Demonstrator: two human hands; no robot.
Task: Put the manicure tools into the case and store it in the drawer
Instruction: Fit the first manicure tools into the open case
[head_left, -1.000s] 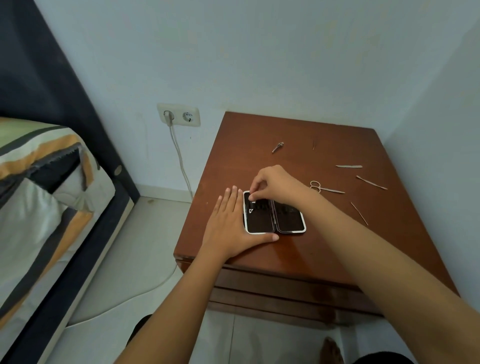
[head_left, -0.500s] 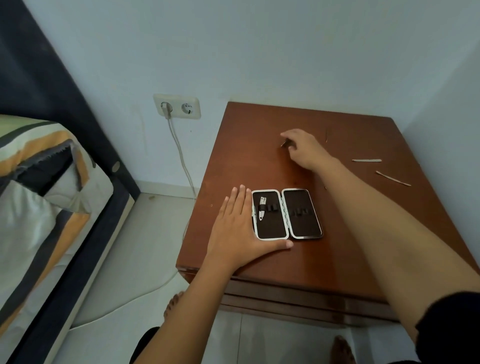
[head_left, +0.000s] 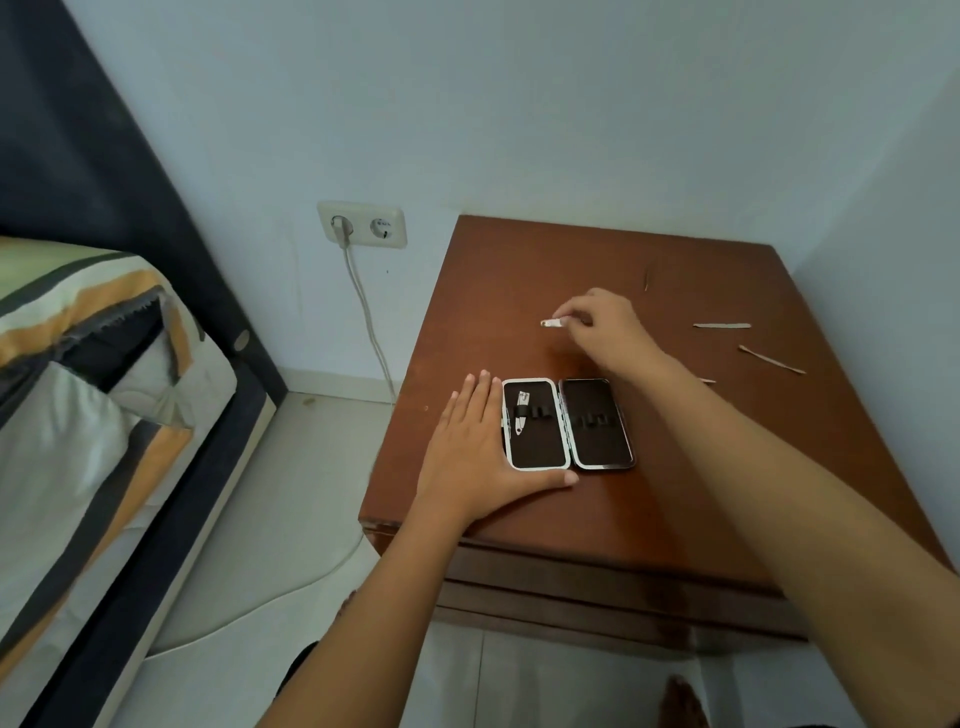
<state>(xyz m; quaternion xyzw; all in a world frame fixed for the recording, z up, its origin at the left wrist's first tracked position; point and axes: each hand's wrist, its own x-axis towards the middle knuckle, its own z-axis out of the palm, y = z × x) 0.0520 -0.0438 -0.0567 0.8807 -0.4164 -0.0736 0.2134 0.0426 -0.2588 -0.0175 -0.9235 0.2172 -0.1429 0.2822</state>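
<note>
Now pinching small clipper (head_left: 552, 323) in right hand (head_left: 602, 327); open case (head_left: 569, 423) at six o'clock, left hand (head_left: 480, 452) flat beside.

Brown wooden table (head_left: 519, 291). Open case (head_left: 568, 424) lies flat near the front-left corner, one tool strapped in its left half. My left hand (head_left: 480, 457) rests flat against the case's left edge. Nail file (head_left: 721, 326) and thin stick (head_left: 771, 359) near the right edge.
</note>
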